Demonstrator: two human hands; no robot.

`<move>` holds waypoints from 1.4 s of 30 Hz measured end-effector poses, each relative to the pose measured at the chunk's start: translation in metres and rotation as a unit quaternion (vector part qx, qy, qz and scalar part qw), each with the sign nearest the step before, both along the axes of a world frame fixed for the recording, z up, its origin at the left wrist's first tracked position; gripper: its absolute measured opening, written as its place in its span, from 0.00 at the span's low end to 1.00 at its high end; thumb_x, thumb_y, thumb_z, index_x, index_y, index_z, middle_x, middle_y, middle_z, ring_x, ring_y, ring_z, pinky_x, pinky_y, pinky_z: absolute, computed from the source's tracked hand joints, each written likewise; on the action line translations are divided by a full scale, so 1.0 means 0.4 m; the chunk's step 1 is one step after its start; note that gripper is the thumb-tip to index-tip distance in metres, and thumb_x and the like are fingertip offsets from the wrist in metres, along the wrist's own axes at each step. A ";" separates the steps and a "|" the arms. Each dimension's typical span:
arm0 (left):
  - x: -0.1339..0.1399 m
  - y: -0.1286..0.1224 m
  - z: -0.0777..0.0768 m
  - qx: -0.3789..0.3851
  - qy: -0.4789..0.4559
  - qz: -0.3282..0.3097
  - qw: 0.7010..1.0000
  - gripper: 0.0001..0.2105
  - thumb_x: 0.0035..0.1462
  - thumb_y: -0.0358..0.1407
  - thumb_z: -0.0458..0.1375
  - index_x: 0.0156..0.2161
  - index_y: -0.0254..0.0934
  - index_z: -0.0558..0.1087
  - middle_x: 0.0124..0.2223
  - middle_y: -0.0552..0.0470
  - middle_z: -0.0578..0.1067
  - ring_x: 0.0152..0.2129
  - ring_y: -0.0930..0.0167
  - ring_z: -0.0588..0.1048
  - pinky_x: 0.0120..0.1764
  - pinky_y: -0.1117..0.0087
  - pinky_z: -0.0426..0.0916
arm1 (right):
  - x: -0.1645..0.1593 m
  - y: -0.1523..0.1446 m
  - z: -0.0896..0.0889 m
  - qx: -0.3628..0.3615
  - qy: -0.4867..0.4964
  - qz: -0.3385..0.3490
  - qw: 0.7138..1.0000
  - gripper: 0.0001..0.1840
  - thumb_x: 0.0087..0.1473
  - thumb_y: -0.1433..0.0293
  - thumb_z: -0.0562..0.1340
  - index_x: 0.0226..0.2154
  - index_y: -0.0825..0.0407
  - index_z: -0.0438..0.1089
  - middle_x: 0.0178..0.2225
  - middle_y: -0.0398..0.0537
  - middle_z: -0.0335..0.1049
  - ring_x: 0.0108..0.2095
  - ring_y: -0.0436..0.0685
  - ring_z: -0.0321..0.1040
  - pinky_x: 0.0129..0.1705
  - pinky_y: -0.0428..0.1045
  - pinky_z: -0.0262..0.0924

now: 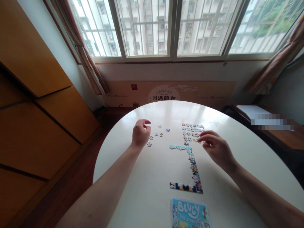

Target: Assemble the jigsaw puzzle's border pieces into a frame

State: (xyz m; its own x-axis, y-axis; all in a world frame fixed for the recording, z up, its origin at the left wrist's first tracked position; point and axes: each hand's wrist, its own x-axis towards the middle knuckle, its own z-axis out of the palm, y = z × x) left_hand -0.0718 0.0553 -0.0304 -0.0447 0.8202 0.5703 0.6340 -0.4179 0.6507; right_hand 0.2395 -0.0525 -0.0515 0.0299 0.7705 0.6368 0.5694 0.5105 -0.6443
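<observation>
My left hand point(141, 133) hovers over the far left part of the white table, fingers loosely curled, with a gap between thumb and forefinger and nothing visible in it. Beside it lie several loose jigsaw puzzle pieces point(161, 134). My right hand point(217, 150) reaches in from the right, its fingers stretched out at the near right corner of a grid of puzzle pieces point(190, 129). Whether its fingertips touch a piece I cannot tell. Below the grid lies a partly joined puzzle border point(195, 169), its top, right and bottom sides linked.
A blue Bluey picture sheet or box point(190, 212) lies at the table's near edge. The round white table point(142, 196) stands before a barred window point(147, 28). Wooden cabinets point(59, 120) line the left; a side desk point(285, 133) is at the right.
</observation>
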 end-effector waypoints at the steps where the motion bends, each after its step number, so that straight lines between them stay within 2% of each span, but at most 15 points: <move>1: 0.002 0.000 -0.003 0.000 0.021 -0.009 1.000 0.12 0.50 0.24 0.52 0.36 0.37 0.75 0.39 0.49 0.76 0.30 0.68 0.74 0.38 0.65 0.73 | 0.001 0.001 -0.001 -0.001 0.002 -0.001 1.000 0.15 0.50 0.80 0.58 0.28 0.47 0.77 0.39 0.50 0.73 0.39 0.58 0.73 0.30 0.50 0.67; 6: 0.020 -0.003 -0.019 -0.002 0.173 -0.049 0.984 0.14 0.54 0.24 0.54 0.41 0.38 0.78 0.43 0.47 0.79 0.42 0.62 0.76 0.51 0.59 0.71 | 0.005 0.002 0.003 0.003 0.003 -0.005 1.000 0.14 0.48 0.80 0.59 0.28 0.48 0.77 0.38 0.50 0.73 0.35 0.57 0.72 0.30 0.51 0.67; 9: 0.046 -0.018 -0.028 -0.021 0.265 -0.085 0.960 0.14 0.59 0.29 0.55 0.47 0.39 0.79 0.52 0.47 0.79 0.51 0.60 0.73 0.57 0.56 0.67 | 0.003 -0.002 0.012 0.006 -0.002 -0.014 1.000 0.15 0.48 0.81 0.59 0.28 0.48 0.78 0.38 0.49 0.73 0.36 0.56 0.71 0.29 0.51 0.66; 11: 0.071 -0.033 -0.032 -0.034 0.322 -0.113 0.939 0.16 0.63 0.34 0.54 0.53 0.40 0.77 0.59 0.47 0.75 0.58 0.59 0.69 0.62 0.53 0.61 | 0.002 -0.006 0.018 0.009 -0.005 -0.017 1.000 0.15 0.48 0.81 0.58 0.28 0.48 0.78 0.38 0.49 0.73 0.37 0.57 0.71 0.30 0.51 0.66; 14: 0.110 -0.048 -0.039 -0.055 0.396 -0.155 0.903 0.20 0.68 0.38 0.50 0.62 0.41 0.70 0.67 0.47 0.67 0.67 0.57 0.58 0.67 0.43 0.45 | -0.001 -0.011 0.027 0.013 -0.001 -0.024 1.000 0.15 0.47 0.81 0.59 0.27 0.48 0.77 0.36 0.48 0.73 0.36 0.56 0.71 0.29 0.50 0.66; 17: 0.135 -0.043 -0.047 -0.080 0.403 -0.196 0.891 0.23 0.70 0.41 0.47 0.66 0.39 0.66 0.70 0.44 0.62 0.69 0.54 0.52 0.67 0.37 0.35 | -0.010 -0.015 0.032 0.012 -0.007 -0.021 1.000 0.14 0.47 0.81 0.59 0.27 0.48 0.77 0.36 0.47 0.73 0.36 0.55 0.71 0.29 0.50 0.66; 21: 0.140 -0.029 -0.058 -0.091 0.355 -0.222 0.904 0.20 0.68 0.40 0.50 0.61 0.38 0.71 0.66 0.42 0.68 0.67 0.51 0.56 0.65 0.34 0.29 | -0.027 -0.023 0.038 0.008 -0.018 -0.011 1.000 0.14 0.47 0.81 0.59 0.25 0.48 0.77 0.35 0.46 0.74 0.36 0.55 0.72 0.28 0.50 0.64; 23: 0.138 -0.029 -0.057 -0.068 0.351 -0.226 0.906 0.18 0.68 0.39 0.50 0.57 0.38 0.74 0.62 0.42 0.73 0.65 0.52 0.60 0.65 0.34 0.29 | -0.032 -0.027 0.040 0.008 -0.020 -0.015 1.000 0.14 0.47 0.81 0.59 0.25 0.48 0.77 0.34 0.46 0.74 0.36 0.55 0.72 0.28 0.50 0.64; 26: 0.135 -0.035 -0.048 -0.030 0.361 -0.225 0.904 0.14 0.66 0.37 0.51 0.48 0.37 0.78 0.52 0.42 0.79 0.56 0.55 0.68 0.66 0.39 0.37 | -0.030 -0.031 0.042 0.008 -0.019 -0.029 0.999 0.13 0.48 0.80 0.60 0.25 0.48 0.77 0.34 0.45 0.74 0.36 0.55 0.72 0.28 0.51 0.64; 31: 0.132 -0.033 -0.034 0.000 0.359 -0.223 0.906 0.07 0.59 0.35 0.59 0.34 0.36 0.78 0.37 0.42 0.79 0.44 0.57 0.73 0.61 0.49 0.53 | -0.022 -0.035 0.045 0.006 -0.015 -0.045 0.999 0.13 0.49 0.80 0.60 0.25 0.47 0.76 0.33 0.45 0.73 0.37 0.56 0.72 0.29 0.51 0.65; 34: 0.129 -0.030 -0.030 -0.006 0.335 -0.227 0.915 0.05 0.57 0.34 0.60 0.34 0.37 0.78 0.33 0.44 0.78 0.40 0.58 0.73 0.54 0.55 0.60 | -0.026 -0.035 0.046 0.011 -0.004 -0.036 0.999 0.13 0.49 0.80 0.61 0.24 0.47 0.76 0.33 0.45 0.74 0.36 0.56 0.72 0.28 0.51 0.64; 37: 0.124 -0.029 -0.027 -0.017 0.305 -0.232 0.923 0.05 0.56 0.31 0.60 0.38 0.38 0.77 0.34 0.46 0.78 0.39 0.59 0.73 0.49 0.58 0.64 | -0.034 -0.034 0.046 0.014 -0.001 -0.026 1.000 0.12 0.48 0.79 0.60 0.24 0.48 0.77 0.33 0.45 0.74 0.35 0.55 0.72 0.27 0.50 0.63; 42: 0.111 -0.027 -0.024 -0.034 0.266 -0.252 0.930 0.06 0.53 0.29 0.62 0.38 0.40 0.76 0.36 0.49 0.79 0.36 0.62 0.75 0.48 0.59 0.67 | -0.043 -0.033 0.043 0.015 -0.013 0.000 1.000 0.14 0.49 0.80 0.59 0.25 0.49 0.77 0.33 0.47 0.75 0.34 0.56 0.72 0.28 0.50 0.63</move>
State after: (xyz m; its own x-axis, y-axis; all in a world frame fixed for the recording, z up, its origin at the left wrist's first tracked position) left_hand -0.0273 0.0446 -0.0401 0.6291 0.6949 0.3485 0.6078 -0.7191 0.3367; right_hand 0.2223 -0.0656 -0.0342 0.0133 0.7513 0.6598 0.5861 0.5288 -0.6139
